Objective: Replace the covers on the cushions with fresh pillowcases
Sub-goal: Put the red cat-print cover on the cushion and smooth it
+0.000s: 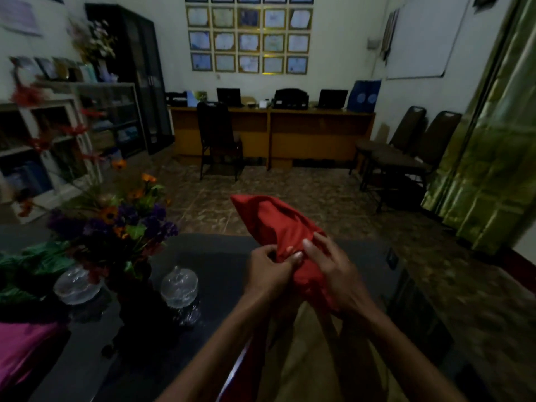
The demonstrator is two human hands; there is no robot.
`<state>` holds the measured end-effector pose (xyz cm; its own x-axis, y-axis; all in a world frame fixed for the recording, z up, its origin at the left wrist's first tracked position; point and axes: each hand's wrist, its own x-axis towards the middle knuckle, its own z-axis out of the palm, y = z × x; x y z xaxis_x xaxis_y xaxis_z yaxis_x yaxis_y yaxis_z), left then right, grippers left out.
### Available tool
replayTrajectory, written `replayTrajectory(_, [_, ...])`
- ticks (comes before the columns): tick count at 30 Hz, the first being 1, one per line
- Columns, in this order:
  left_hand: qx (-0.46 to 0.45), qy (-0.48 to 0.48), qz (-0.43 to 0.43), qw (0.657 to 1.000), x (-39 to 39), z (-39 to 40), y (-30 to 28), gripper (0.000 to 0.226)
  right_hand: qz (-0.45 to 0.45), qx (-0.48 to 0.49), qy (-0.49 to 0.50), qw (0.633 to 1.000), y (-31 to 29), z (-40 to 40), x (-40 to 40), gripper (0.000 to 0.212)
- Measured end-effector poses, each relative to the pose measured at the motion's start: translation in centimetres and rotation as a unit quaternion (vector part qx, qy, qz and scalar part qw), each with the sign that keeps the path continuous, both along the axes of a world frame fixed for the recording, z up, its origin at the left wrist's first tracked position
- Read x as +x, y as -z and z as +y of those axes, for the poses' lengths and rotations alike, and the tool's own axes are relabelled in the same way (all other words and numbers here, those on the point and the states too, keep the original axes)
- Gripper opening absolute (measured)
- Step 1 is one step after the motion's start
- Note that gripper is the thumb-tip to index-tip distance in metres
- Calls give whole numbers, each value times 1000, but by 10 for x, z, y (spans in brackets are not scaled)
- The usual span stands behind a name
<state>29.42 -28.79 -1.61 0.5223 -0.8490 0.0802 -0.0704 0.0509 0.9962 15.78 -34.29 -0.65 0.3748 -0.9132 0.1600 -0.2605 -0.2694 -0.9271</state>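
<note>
Dark tabletop (220, 274) lies below a red cushion (278, 221). Left hand (268, 274) and right hand (338, 274) pinch its near end; its bulk extends toward eleven o'clock.

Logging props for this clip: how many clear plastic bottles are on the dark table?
2. One clear bottle stands left of the flower vase, partly behind leaves; the other clear bottle stands right of it. More may be hidden behind the flowers.
</note>
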Motion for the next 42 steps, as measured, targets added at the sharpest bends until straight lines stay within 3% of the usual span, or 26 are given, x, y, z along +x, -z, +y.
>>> replayTrajectory(5, [-14,62,-189,980,-28,-39,-49,17,-99,74,47,991,-13,-44,-13,112])
replayTrajectory(6, [-6,88,-209,974,-33,-44,-48,20,-102,88,57,989,-8,-50,-19,108])
replayTrajectory(9, [18,173,-233,957,-43,-53,-29,33,-94,109,97,985,17,-65,-37,68])
replayTrajectory(12, [23,231,-196,953,-45,-54,-17,47,-69,91,131,985,34,-78,-55,55])
replayTrajectory(14, [15,246,-199,948,-41,-52,-15,51,-54,77,138,986,33,-84,-65,38])
replayTrajectory(18, [6,214,-314,925,-52,-40,-17,68,-40,14,169,985,24,-80,-75,24])
replayTrajectory(20, [-10,174,-337,925,-66,-35,-14,60,-34,-25,206,978,22,-75,-75,22])
replayTrajectory(24, [-95,72,-397,910,-84,-24,-6,10,-28,-47,225,973,22,-72,-79,19])
replayTrajectory(26, [-131,61,-383,912,-90,-14,0,7,-24,-41,230,972,20,-74,-83,25])
replayTrajectory(29, [-134,107,-308,936,-98,0,5,5,-12,-48,235,971,22,-73,-84,29])
replayTrajectory(31, [-132,140,-305,933,-99,4,1,7,-11,-53,238,970,23,-72,-87,31])
replayTrajectory(34, [-68,188,-305,931,-91,8,-7,31,-1,-44,256,966,23,-75,-103,32])
replayTrajectory(38, [41,160,-332,929,-94,6,5,78,11,-44,274,961,18,-83,-128,31])
replayTrajectory(41, [55,165,-268,948,-121,-6,14,79,31,-98,235,966,10,-85,-137,8])
replayTrajectory(42, [50,165,-257,951,-130,-12,16,74,63,-100,210,971,7,-84,-139,19])
